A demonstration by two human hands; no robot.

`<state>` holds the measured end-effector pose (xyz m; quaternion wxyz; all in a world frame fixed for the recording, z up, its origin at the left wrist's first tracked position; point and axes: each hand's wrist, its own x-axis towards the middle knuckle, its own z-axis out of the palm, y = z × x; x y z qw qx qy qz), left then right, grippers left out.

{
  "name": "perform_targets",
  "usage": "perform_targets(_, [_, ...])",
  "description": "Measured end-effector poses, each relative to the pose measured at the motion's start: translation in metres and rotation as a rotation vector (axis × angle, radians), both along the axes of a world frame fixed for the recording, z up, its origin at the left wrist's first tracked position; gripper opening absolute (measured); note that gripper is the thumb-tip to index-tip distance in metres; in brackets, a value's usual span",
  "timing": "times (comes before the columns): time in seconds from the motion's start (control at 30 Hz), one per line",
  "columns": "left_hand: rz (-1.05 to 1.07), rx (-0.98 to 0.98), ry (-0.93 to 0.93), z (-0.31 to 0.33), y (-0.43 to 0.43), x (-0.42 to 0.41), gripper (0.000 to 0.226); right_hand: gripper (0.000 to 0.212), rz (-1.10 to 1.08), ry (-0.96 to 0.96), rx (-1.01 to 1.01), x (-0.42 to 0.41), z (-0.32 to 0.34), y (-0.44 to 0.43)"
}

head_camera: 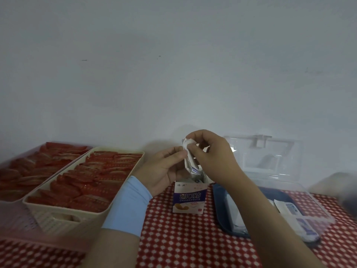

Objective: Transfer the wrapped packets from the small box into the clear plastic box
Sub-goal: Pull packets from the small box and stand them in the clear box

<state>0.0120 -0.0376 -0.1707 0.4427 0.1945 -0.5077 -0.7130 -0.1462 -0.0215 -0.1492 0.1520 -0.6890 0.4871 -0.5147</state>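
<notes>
Pinching wrapped packets [190, 159] — both hands [164, 167] [210, 153] — above small box [190, 198] reading "CHUANGKOUTIE".

A single head-worn view looks forward and slightly down from close above the red-checked tablecloth [193, 238], wide-angled, with a bare grey wall [173, 55] filling the upper half. Both forearms enter from 6 o'clock, near the lens. The beige basket [58, 215] lies at 9 o'clock, the clear plastic box [270, 161] at 3 o'clock, edges curved and blurred.

Bare pale wall [173, 64] behind red-checked tablecloth [183, 244]
</notes>
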Motion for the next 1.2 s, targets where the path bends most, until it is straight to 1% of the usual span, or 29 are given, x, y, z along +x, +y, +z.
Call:
perform_targets(0.07, [0.023, 0.008, 0.011, 0.0, -0.001, -0.001, 0.029, 0.028, -0.04, 0.018, -0.028, -0.001, -0.004, 0.001])
perform_targets(0.1, [0.035, 0.018, 0.023, -0.001, -0.002, -0.001, 0.029, 0.03, -0.034, 0.013, -0.025, -0.002, -0.004, 0.003])
perform_targets(0.17, [0.067, 0.048, 0.051, -0.002, -0.004, 0.0, 0.034, 0.022, 0.064, -0.035, 0.005, -0.006, -0.003, 0.008])
perform_targets(0.2, [0.079, 0.055, 0.057, -0.003, -0.006, 0.001, 0.035, 0.018, 0.127, -0.019, 0.024, -0.008, -0.003, 0.011])
perform_targets(0.23, [0.082, 0.059, 0.053, -0.003, -0.007, 0.002, 0.036, 0.02, 0.179, 0.035, 0.046, -0.01, -0.002, 0.014])
perform_targets(0.3, [0.07, 0.062, 0.03, -0.003, -0.006, 0.003, 0.04, 0.036, 0.228, 0.172, 0.087, -0.011, -0.004, 0.017])
perform_targets(0.33, [0.063, 0.063, 0.019, -0.003, -0.006, 0.002, 0.044, 0.041, 0.217, 0.224, 0.093, -0.01, -0.006, 0.016])
perform_targets(0.4, [0.032, 0.058, 0.007, -0.003, -0.003, 0.002, 0.044, 0.041, 0.184, 0.25, 0.076, -0.009, -0.008, 0.016])
perform_targets(0.5, [-0.008, 0.021, -0.006, -0.002, 0.001, -0.001, 0.038, 0.04, 0.195, 0.196, 0.031, -0.008, -0.01, 0.019])
perform_targets(0.63, [0.008, 0.036, -0.02, -0.001, 0.003, -0.006, 0.049, 0.048, 0.193, 0.213, -0.014, -0.007, -0.008, 0.022])
perform_targets(0.73, [-0.022, 0.056, -0.025, 0.001, 0.007, -0.01, 0.046, 0.05, 0.195, 0.197, -0.002, -0.012, -0.007, 0.026])
perform_targets(0.83, [-0.037, 0.043, -0.062, 0.006, 0.014, -0.019, 0.05, 0.049, 0.19, 0.184, -0.011, -0.022, -0.004, 0.031])
perform_targets(0.87, [-0.036, 0.038, -0.075, 0.007, 0.016, -0.022, 0.046, 0.05, 0.189, 0.195, -0.003, -0.025, -0.002, 0.033])
perform_targets(0.93, [-0.056, 0.044, -0.069, 0.009, 0.023, -0.032, 0.04, 0.052, 0.202, 0.2, 0.032, -0.035, 0.002, 0.043])
perform_targets(1.0, [-0.083, 0.042, -0.062, 0.008, 0.026, -0.038, 0.041, 0.047, 0.236, 0.155, 0.119, -0.045, 0.005, 0.049])
perform_targets(1.1, [-0.09, 0.051, -0.058, 0.01, 0.04, -0.049, 0.035, 0.02, 0.281, -0.09, 0.222, -0.066, 0.012, 0.057])
perform_targets(1.13, [-0.088, 0.059, -0.055, 0.01, 0.044, -0.053, 0.032, 0.016, 0.267, -0.133, 0.256, -0.073, 0.016, 0.058])
perform_targets(1.2, [-0.11, 0.066, -0.053, 0.01, 0.052, -0.061, 0.03, 0.035, 0.246, -0.089, 0.311, -0.086, 0.022, 0.062])
